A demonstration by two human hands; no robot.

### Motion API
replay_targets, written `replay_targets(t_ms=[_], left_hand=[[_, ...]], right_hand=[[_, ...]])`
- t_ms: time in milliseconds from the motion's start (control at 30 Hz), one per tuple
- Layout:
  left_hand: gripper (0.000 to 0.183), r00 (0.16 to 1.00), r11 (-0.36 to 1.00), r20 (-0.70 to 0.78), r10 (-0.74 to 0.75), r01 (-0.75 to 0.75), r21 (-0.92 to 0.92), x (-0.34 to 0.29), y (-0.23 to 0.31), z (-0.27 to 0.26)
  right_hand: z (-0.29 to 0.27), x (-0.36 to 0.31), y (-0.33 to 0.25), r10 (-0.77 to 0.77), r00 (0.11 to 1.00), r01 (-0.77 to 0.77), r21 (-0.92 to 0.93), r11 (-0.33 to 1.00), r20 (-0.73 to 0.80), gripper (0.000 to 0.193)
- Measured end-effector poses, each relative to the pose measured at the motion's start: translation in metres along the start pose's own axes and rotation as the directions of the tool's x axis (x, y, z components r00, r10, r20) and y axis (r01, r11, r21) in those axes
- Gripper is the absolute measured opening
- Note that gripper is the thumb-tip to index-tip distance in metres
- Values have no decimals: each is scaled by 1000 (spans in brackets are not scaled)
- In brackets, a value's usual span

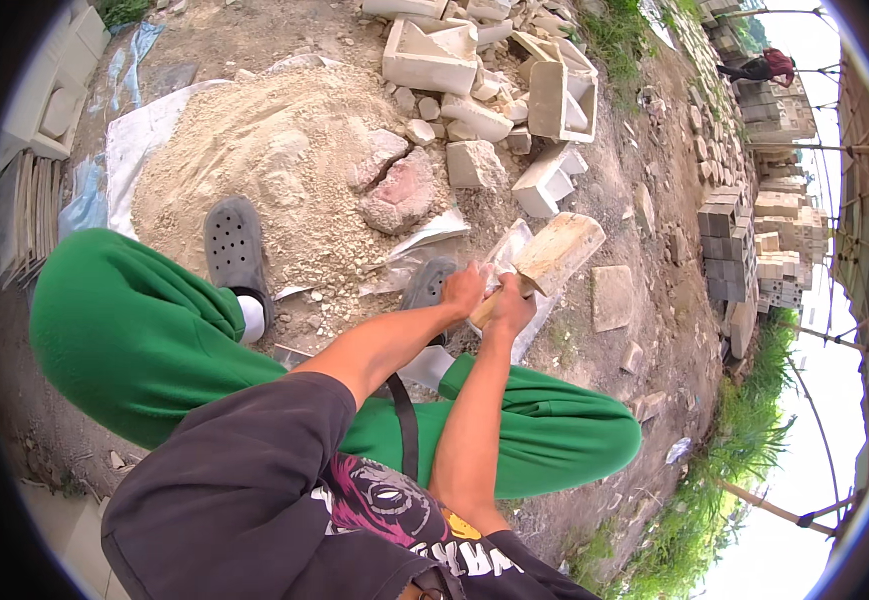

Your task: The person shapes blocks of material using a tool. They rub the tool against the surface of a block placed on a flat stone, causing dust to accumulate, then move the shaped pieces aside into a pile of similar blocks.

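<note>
Both my hands grip the short handle of a wooden mallet-like tool, whose pale block head (558,250) points up and to the right. My left hand (463,290) is closed on the handle on the left side. Just beside it, my right hand (508,306) is closed on the same handle. The tool is held over a crumpled clear plastic sheet (508,246) on the dirt. My right grey clog (427,283) lies just left of my hands. My left grey clog (234,243) rests on the edge of a sand pile (255,150). My green trousers (135,330) fill the lower middle.
Broken pale concrete blocks (433,58) lie heaped behind the sand, which sits on a white tarp (140,130). A flat slab (612,297) lies right of the tool. Stacked grey blocks (730,250) line the right side. A person in red (775,65) bends far off. Grass (735,440) borders the lower right.
</note>
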State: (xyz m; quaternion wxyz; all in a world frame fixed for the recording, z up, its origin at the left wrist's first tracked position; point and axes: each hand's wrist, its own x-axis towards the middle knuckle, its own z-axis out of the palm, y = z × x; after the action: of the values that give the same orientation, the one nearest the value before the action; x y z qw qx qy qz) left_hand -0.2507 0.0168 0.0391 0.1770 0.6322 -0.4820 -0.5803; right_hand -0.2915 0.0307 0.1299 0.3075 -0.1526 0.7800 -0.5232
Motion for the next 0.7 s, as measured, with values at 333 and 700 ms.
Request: replay_targets(t_ms=[333,700], left_hand=[[34,915,805,255,313,-398,440,51,6,-46],[32,731,394,25,681,-395,830,171,-29,-255]], right_hand=[[24,0,4,71,990,-80,64,995,124,24],[57,-3,18,176,971,-179,4,984,159,21]])
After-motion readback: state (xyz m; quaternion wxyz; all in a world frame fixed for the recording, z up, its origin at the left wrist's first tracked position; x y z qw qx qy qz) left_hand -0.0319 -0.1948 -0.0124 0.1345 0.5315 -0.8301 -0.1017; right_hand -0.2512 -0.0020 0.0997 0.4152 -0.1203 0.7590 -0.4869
